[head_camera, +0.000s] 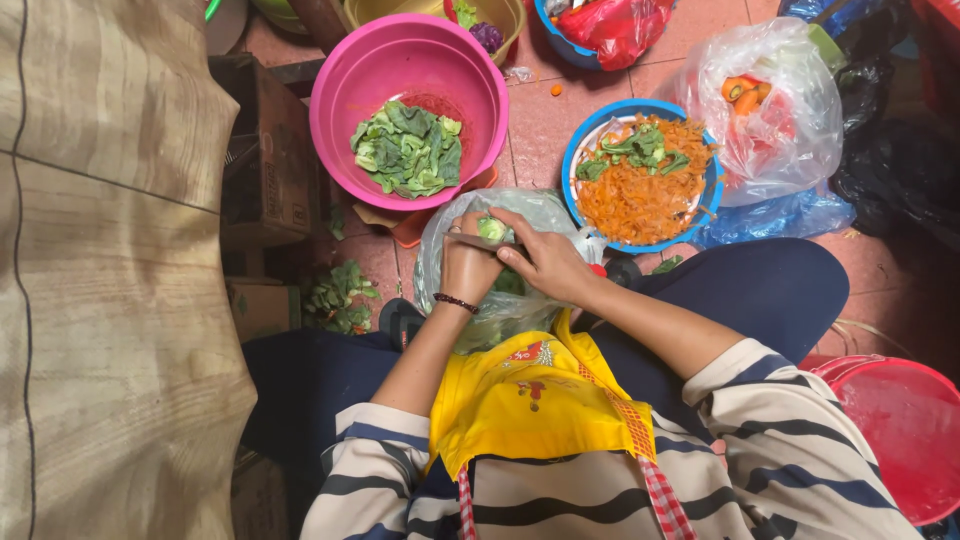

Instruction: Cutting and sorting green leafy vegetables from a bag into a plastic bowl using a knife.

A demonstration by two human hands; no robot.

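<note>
My left hand (pixel 468 262) grips a small green leafy vegetable (pixel 492 229) over a clear plastic bag (pixel 540 212) lying in my lap. My right hand (pixel 548 262) lies across it, fingers touching the vegetable's top; whether it holds a knife I cannot tell. A dark bead bracelet circles my left wrist. Just beyond my hands a pink basin (pixel 465 75) holds cut green leaves (pixel 408 148). A blue-rimmed bowl (pixel 574 150) to the right holds shredded carrot with some greens on top.
A wooden surface (pixel 100 270) fills the left side. Cardboard boxes (pixel 265 160) and leaf scraps (pixel 338 297) lie on the tiled floor. A clear bag with carrots (pixel 770 100), black bags (pixel 900 150) and a red bucket (pixel 900 430) are at the right.
</note>
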